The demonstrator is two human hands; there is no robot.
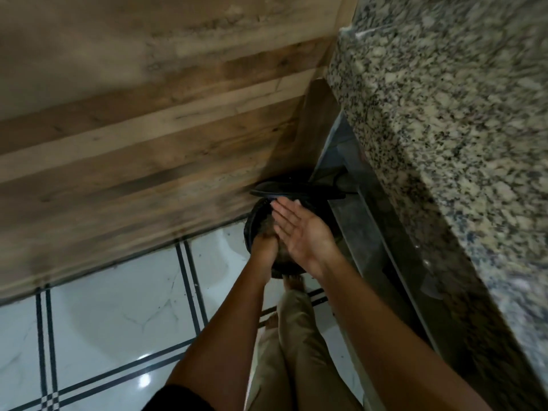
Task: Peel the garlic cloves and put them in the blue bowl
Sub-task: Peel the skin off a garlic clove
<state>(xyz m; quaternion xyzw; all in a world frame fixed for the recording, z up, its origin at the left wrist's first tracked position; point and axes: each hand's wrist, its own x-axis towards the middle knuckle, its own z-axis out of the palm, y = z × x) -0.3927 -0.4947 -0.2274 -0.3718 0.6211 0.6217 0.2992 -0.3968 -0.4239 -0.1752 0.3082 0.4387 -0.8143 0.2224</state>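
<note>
Right hand (299,232) flat, fingers straight, holding nothing, above one round black plastic bin (250,226). Left hand (262,247) just beside; grip unclear.

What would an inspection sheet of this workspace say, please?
Surface: speckled granite counter, at the right.
Job's things: nothing seen.
Clutter: black bin on the floor, lid raised.
Grips: right hand open, fingers straight, above the bin; left hand lower, fingers too dim to tell.
Cables: nothing seen.
Surroundings: wood-look wall, white tiles underfoot.
</note>
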